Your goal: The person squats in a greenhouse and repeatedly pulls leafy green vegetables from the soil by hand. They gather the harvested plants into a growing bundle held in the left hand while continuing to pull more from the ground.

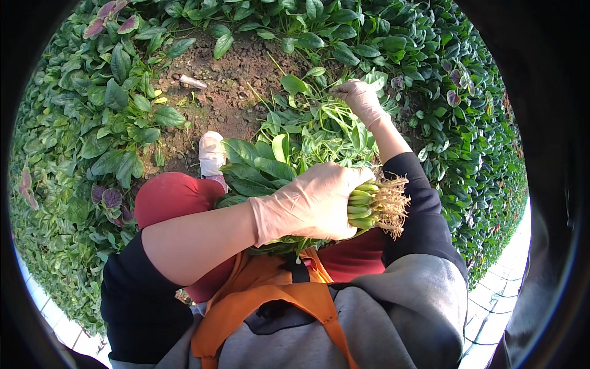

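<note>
A thick bunch of spinach (255, 163) is gripped in my left hand (313, 203), in front of my body. Its dark leaves point left and its pale stems and tan roots (390, 206) stick out to the right of my fist. Farther out, my right hand (359, 99) hangs with curled fingers over pulled leaves and stems. Whatever its fingertips may hold is too small to make out. Both hands wear thin, pale gloves. Beneath the hands, loose green leaves and stems (332, 120) lie in a heap on the soil.
Dense leafy plants (442, 154) stand to the right, ahead and on the left (117, 154). Bare brown soil (230, 74) lies between them, with a small pale stick-like piece (193, 82) on it. My shoe (212, 150) and red-clad knee (175, 197) are at left of centre.
</note>
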Action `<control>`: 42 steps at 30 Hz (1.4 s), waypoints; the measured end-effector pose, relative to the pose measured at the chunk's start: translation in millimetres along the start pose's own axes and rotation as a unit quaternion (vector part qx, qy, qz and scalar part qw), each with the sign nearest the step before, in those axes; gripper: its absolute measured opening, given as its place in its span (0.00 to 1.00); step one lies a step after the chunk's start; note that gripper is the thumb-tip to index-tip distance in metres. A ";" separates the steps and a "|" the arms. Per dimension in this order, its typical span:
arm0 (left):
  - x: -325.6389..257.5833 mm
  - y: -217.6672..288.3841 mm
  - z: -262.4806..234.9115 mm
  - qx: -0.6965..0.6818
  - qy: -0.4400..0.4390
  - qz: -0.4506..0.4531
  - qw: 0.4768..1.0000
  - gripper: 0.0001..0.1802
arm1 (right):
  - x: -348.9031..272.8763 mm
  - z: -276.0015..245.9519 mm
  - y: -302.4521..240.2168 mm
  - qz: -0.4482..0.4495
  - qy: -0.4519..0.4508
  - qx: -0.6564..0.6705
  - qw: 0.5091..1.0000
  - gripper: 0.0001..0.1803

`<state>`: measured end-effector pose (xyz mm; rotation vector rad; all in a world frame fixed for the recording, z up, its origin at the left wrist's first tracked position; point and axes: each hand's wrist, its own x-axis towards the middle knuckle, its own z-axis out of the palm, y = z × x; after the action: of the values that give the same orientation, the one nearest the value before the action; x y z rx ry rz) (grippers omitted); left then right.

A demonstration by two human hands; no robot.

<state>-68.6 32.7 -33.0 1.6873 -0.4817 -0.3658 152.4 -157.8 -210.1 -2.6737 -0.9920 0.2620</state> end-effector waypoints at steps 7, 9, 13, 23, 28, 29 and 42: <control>-0.5 -6.0 16.8 0.027 -0.036 -0.018 0.999 0.31 | -59.1 -92.1 -30.0 0.050 0.397 0.015 0.916 0.09; 2.6 -7.5 20.5 -0.007 -0.039 -0.029 0.999 0.30 | -73.1 -105.2 -40.6 0.105 0.244 -0.011 0.964 0.09; 5.5 -8.9 18.9 -0.007 -0.013 -0.050 0.999 0.29 | -90.0 -127.3 -56.5 0.025 0.530 0.166 0.831 0.12; 21.5 -7.0 3.3 -0.100 -0.014 -0.107 0.989 0.35 | -95.7 -178.5 -66.9 -0.063 0.627 0.146 0.762 0.09; 28.6 1.1 -16.1 -0.104 0.047 -0.011 0.993 0.51 | -98.1 -184.6 -87.9 -0.048 0.539 0.308 0.783 0.07; 31.3 2.1 -21.1 -0.106 0.072 0.014 0.992 0.52 | -99.5 -184.7 -94.6 -0.055 0.526 0.290 0.798 0.07; 32.6 11.0 -39.4 -0.159 0.076 -0.047 0.983 0.47 | -124.3 -190.0 -151.0 0.048 0.300 0.487 0.819 0.09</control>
<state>-22.2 48.3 -14.6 1.4160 -0.2177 -0.3594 17.2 -166.9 26.5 -1.6572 -0.3414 -0.0655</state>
